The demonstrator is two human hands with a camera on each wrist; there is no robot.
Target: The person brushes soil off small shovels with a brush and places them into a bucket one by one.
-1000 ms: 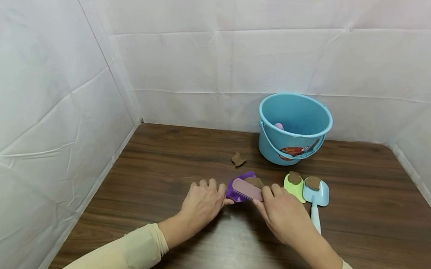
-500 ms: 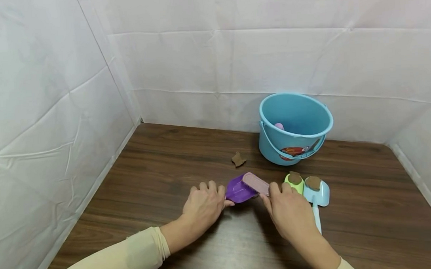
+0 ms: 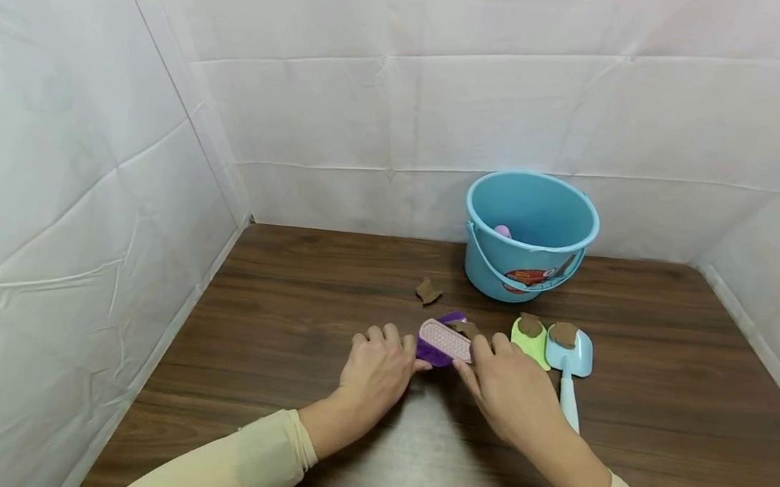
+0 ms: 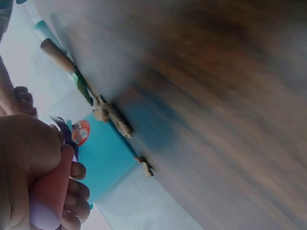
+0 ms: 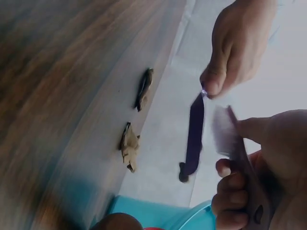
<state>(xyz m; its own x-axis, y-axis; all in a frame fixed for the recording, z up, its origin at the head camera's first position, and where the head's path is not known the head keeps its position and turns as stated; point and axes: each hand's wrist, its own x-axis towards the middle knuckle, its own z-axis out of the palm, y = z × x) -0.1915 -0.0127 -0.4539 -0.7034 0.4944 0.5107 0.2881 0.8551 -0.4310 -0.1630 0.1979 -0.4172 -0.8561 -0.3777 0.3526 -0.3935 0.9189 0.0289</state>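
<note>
My left hand (image 3: 379, 369) grips the handle of a small purple scoop (image 3: 430, 353). In the left wrist view the handle (image 4: 52, 191) is reddish with a lilac end. A pink brush (image 3: 446, 340) is held in my right hand (image 3: 514, 390), and in the head view it covers much of the scoop. The right wrist view shows the bristles (image 5: 223, 132) facing the purple blade (image 5: 195, 134), with a gap between. Just past the brush is a crumpled brown piece (image 3: 464, 329). Another brown piece (image 3: 427, 291) lies on the table farther back.
A light blue bucket (image 3: 502, 274) with a pink thing inside stands at the back right. Right of my right hand lie a green scoop (image 3: 532, 347) and a light blue shovel (image 3: 582, 355), each bearing a brown piece. White sheets (image 3: 308, 117) enclose the wooden table (image 3: 301, 297).
My right hand moved the brush to the right, baring the purple scoop, then back left over it. My left hand keeps its grip and has shifted slightly right in view.
</note>
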